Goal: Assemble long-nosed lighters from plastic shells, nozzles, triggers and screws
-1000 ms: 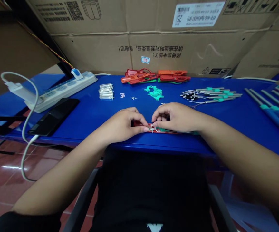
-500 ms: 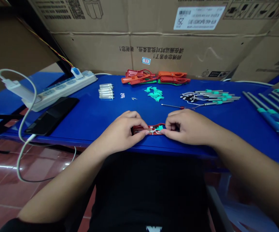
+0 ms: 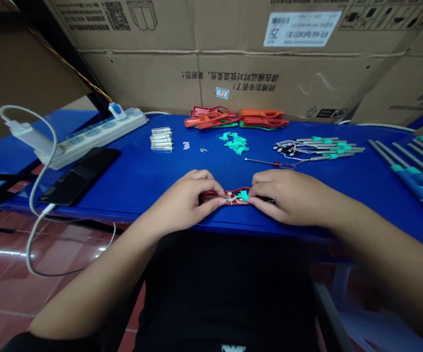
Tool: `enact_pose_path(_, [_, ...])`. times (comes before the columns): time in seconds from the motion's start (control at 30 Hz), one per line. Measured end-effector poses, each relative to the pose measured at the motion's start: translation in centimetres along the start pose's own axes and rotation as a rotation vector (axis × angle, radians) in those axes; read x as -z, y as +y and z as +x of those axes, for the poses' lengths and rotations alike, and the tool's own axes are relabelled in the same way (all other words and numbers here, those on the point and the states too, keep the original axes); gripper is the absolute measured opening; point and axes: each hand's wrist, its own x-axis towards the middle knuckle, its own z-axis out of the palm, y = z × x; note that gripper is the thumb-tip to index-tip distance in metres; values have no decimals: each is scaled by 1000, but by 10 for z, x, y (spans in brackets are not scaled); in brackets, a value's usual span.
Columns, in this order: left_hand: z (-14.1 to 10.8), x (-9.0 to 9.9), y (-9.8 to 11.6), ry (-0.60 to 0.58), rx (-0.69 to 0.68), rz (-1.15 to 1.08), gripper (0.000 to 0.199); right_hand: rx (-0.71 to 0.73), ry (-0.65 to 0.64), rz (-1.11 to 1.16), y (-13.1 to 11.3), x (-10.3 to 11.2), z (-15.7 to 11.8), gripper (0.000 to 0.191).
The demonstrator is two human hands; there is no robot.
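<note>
Near the front edge of the blue table lies an open red plastic casing with white wires in its hollow. My left hand is closed round the casing's left end, thumb and index finger at the wires. The fingers of my right hand are closed at the casing's right part, thumb and index fingertips on a small teal plastic piece in the casing. A screwdriver with a reddish clear handle lies beyond my right hand. My palms and the casing's ends are hidden.
Across the back lie red and orange casings, clear tubes, loose teal pieces and wired metal rods. A phone and a power strip sit left, blue-handled metal rods right. Cardboard stands behind.
My right hand has shifted slightly, its fingers now straighter and its fingertips on the teal piece. My left hand holds the casing as before.
</note>
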Motion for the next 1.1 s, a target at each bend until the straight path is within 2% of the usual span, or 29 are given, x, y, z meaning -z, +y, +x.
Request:
enact_pose_path(0.13, [0, 0, 0, 8, -5, -16, 12, -35, 64, 64, 3, 2, 2, 17])
enact_pose_path(0.23, [-2, 1, 0, 18, 0, -35, 13, -55, 30, 170, 5, 1, 5, 12])
enact_pose_path(0.43, [-3, 1, 2, 5, 24, -74, 14, -46, -14, 142, 3, 0, 8, 22])
enact_pose_path(0.67, [-3, 2, 0, -15, 3, -83, 14, 39, 11, 68, 3, 3, 6, 18])
enact_pose_path(0.77, [-3, 2, -1, -9, -3, -89, 12, 113, 17, 60, 5, 3, 7, 26])
enact_pose_path(1.1, [-3, 4, 1, -12, -34, -71, 13, 249, -158, 72, 13, 15, 20, 26])
